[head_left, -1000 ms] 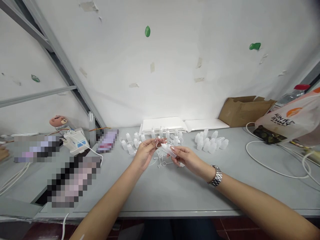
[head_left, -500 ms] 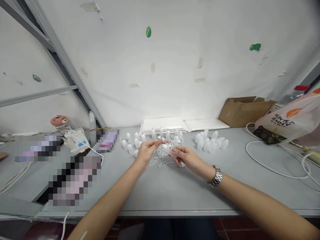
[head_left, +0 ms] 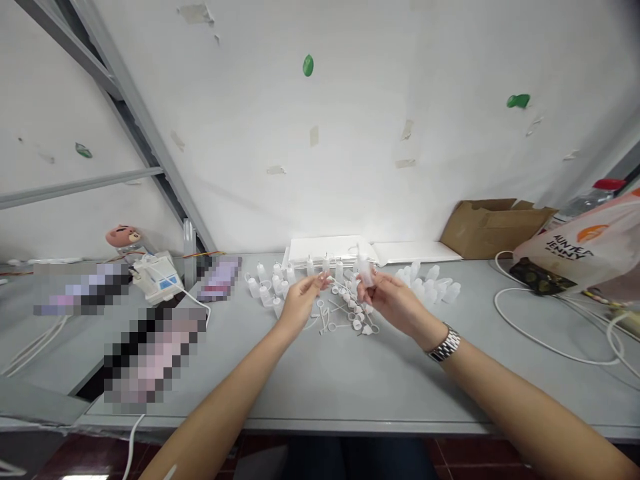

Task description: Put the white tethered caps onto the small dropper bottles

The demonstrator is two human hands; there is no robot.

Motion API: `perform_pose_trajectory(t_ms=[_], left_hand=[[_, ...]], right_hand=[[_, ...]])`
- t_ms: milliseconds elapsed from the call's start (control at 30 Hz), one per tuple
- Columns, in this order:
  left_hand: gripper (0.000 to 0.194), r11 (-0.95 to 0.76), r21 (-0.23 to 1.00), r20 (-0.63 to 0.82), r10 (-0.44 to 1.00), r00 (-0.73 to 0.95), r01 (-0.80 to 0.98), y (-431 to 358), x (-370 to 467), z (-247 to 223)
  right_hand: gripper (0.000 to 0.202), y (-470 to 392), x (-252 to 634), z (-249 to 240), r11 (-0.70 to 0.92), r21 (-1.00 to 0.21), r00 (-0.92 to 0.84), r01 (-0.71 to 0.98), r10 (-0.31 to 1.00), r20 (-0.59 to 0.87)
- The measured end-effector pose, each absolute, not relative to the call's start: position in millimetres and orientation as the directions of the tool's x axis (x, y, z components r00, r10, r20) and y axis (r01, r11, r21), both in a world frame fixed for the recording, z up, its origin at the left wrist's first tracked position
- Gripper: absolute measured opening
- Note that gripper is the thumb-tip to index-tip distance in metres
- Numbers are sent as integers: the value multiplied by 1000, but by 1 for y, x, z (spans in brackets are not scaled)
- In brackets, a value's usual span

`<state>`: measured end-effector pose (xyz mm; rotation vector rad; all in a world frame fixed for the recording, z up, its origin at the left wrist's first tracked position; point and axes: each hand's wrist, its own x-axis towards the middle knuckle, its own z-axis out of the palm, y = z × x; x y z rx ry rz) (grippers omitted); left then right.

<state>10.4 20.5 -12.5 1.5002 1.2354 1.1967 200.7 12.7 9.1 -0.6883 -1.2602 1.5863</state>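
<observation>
We see the right hand (head_left: 395, 299) holding a bottle (head_left: 367, 275) between thumb and fingers, roughly upright and raised above the table (head_left: 310, 393). The bottle's top is blurred, so we can only say that a thin tip seems to stand on it. Our left hand (head_left: 300, 301) is beside it, a little apart, with thumb and fingertips brought narrowly together; we cannot tell whether they pinch anything small.

Between and below our hands lies a loose spread of white caps (head_left: 356, 311), some with ringed straps. To the left of them stand capped bottles (head_left: 265, 295), in a rough group that runs behind our left hand. On the other side, just past our right hand, bare bottles (head_left: 431, 288) sit crowded together.

Against the wall (head_left: 350, 133) behind, we have a stack of white sheets (head_left: 325, 248), and to its right a brown box (head_left: 493, 230) beside a printed bag (head_left: 575, 250). A metal watch (head_left: 445, 344) circles our right wrist.
</observation>
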Motion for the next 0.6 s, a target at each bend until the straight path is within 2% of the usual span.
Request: perform_pose_trajectory(t_ms=[67,133,233,333,400,467,600], left_hand=[[34,-237,827,227,970,82,509,19,12,-19],[28,-324,580,354,927,127,748,19,12,-25],[31,-299,305,390,905,168,904,19,12,-29],[32,-223,130,321,931,172,966,21,11,-31],[35,-216,65,281,941,190,974,21,10,-32],[39,-231,46,264,941,212,972,21,11,-33],[42,-226,79,298,935,193,971,21,11,-34]], right_hand=[[23,21,211,16,104,-935,-266,-339,943,201],[23,29,222,22,210,-930,-167,-300,949,268],[30,43,237,25,269,-946,-92,-183,953,289],[34,57,245,24,279,-958,-55,64,960,276],[37,67,248,23,279,-904,26,325,953,303],[39,76,250,21,260,-799,69,542,934,351],[31,95,254,15,196,-621,-31,759,963,266]])
